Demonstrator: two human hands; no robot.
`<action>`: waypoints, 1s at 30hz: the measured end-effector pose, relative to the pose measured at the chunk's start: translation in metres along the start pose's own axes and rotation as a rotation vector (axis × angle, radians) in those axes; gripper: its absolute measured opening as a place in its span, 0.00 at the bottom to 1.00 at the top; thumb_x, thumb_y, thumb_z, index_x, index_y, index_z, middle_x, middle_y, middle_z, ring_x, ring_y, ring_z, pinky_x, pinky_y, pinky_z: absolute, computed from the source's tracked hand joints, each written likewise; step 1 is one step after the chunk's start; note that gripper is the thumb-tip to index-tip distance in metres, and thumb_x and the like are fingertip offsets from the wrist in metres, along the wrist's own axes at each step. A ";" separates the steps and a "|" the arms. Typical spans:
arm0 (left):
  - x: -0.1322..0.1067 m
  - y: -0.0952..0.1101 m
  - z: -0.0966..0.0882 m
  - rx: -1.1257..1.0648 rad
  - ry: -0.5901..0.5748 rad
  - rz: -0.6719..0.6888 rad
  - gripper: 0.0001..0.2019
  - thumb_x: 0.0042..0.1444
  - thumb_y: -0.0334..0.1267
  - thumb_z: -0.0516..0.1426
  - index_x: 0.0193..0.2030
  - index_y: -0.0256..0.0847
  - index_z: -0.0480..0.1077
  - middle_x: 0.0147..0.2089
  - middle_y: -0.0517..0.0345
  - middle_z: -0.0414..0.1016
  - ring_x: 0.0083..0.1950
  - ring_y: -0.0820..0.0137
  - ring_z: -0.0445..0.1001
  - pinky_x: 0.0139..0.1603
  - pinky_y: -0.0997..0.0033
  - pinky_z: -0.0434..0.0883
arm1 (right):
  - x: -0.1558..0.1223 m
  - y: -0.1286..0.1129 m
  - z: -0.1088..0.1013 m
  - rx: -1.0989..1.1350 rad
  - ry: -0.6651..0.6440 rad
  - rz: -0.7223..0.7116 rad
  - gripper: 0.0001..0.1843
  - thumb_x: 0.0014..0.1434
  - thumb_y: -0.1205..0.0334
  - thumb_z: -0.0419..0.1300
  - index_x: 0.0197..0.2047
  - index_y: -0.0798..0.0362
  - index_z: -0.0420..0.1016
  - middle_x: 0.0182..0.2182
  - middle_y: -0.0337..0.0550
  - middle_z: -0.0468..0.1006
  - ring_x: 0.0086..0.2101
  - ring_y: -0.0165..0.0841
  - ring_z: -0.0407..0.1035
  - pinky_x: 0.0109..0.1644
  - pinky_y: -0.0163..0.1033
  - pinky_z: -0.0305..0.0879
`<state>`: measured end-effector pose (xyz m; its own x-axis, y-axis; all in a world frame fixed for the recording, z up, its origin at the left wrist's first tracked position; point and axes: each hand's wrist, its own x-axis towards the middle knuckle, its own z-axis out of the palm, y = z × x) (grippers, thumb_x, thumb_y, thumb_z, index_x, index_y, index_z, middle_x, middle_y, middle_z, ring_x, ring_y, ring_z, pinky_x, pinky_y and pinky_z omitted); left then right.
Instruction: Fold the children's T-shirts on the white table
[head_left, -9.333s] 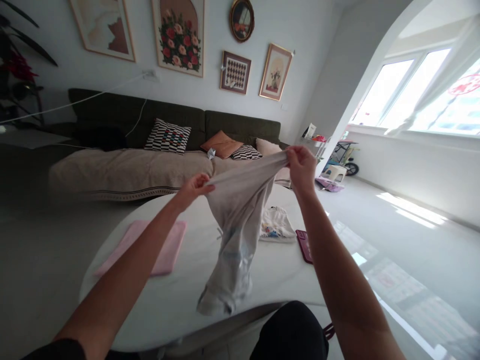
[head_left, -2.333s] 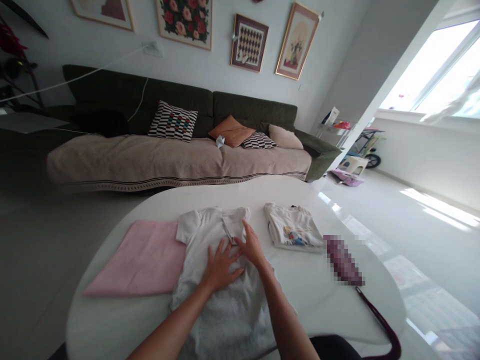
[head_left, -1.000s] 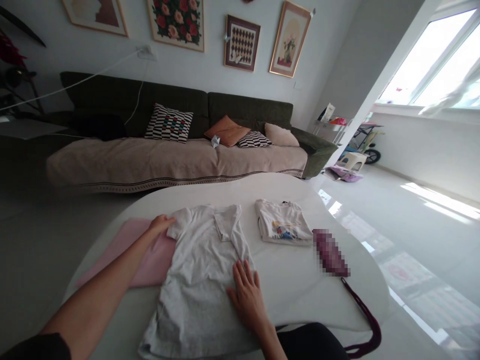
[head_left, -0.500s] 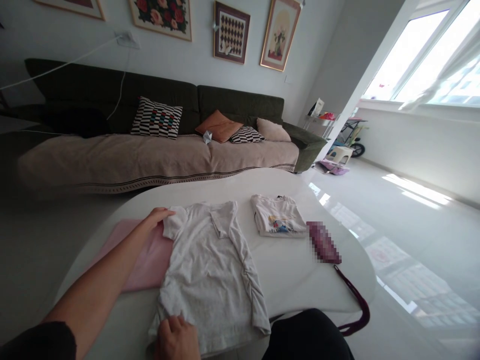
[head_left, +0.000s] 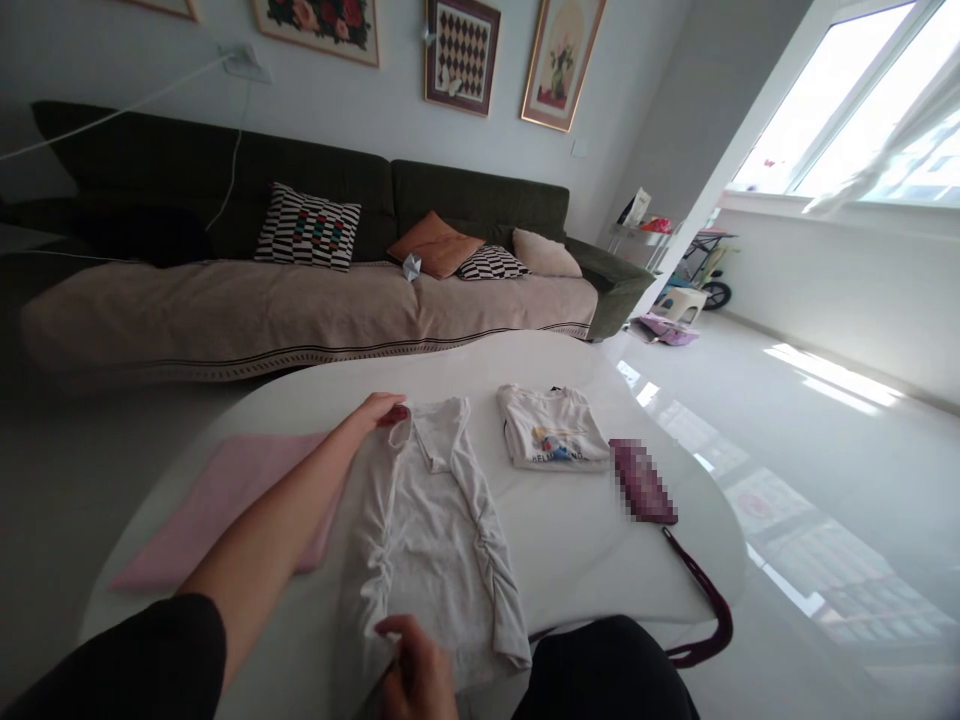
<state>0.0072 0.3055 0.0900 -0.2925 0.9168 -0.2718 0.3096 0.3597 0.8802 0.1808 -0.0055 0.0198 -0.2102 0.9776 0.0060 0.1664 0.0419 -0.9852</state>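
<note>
A white T-shirt [head_left: 442,520] lies in front of me on the white table, both its sides turned inward into a narrow strip. My left hand [head_left: 381,408] is closed on its upper left edge by the shoulder, the fingers partly under the cloth. Near the hem, my right hand [head_left: 417,668] pinches the lower left side of the shirt. Under my left forearm rests a flat pink cloth [head_left: 217,500]. To the right of the shirt sits a folded white T-shirt [head_left: 555,430] with a printed picture, which neither hand touches.
The table [head_left: 600,560] has a rounded edge. On its right lie a blurred dark red item [head_left: 643,482] and a dark red strap [head_left: 712,600] hanging over the edge. My black-clad knee [head_left: 611,670] is at the front. Behind stands a dark green sofa [head_left: 480,200] with cushions.
Both hands have moved right, carrying the shirt's left side and sleeve inward over its middle. The shirt is now narrower, and more of the pink cloth and tabletop shows beside it.
</note>
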 end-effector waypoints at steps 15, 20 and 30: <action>-0.051 -0.051 0.041 0.652 -0.109 0.500 0.26 0.50 0.50 0.53 0.58 0.52 0.60 0.66 0.57 0.48 0.66 0.50 0.35 0.60 0.42 0.39 | 0.002 -0.009 0.012 -0.686 -0.042 0.009 0.19 0.43 0.78 0.51 0.39 0.53 0.65 0.24 0.40 0.75 0.26 0.36 0.71 0.27 0.33 0.59; -0.051 -0.063 0.046 0.813 -0.148 0.481 0.31 0.50 0.60 0.48 0.61 0.56 0.53 0.68 0.56 0.40 0.66 0.43 0.32 0.57 0.36 0.37 | 0.011 -0.040 -0.027 -0.753 -0.162 -0.044 0.12 0.50 0.67 0.56 0.40 0.51 0.69 0.32 0.42 0.77 0.28 0.34 0.73 0.31 0.33 0.65; -0.033 -0.050 0.041 0.880 -0.023 0.477 0.49 0.43 0.65 0.51 0.65 0.36 0.41 0.68 0.41 0.36 0.66 0.45 0.29 0.61 0.48 0.39 | 0.054 0.003 -0.104 -1.012 -0.003 -0.090 0.29 0.60 0.59 0.45 0.64 0.56 0.47 0.62 0.46 0.48 0.61 0.38 0.39 0.61 0.48 0.47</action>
<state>0.0384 0.2646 0.0386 0.0517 0.9985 0.0188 0.9523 -0.0549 0.3002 0.2703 0.0692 0.0352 -0.2639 0.9619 0.0712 0.8871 0.2710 -0.3736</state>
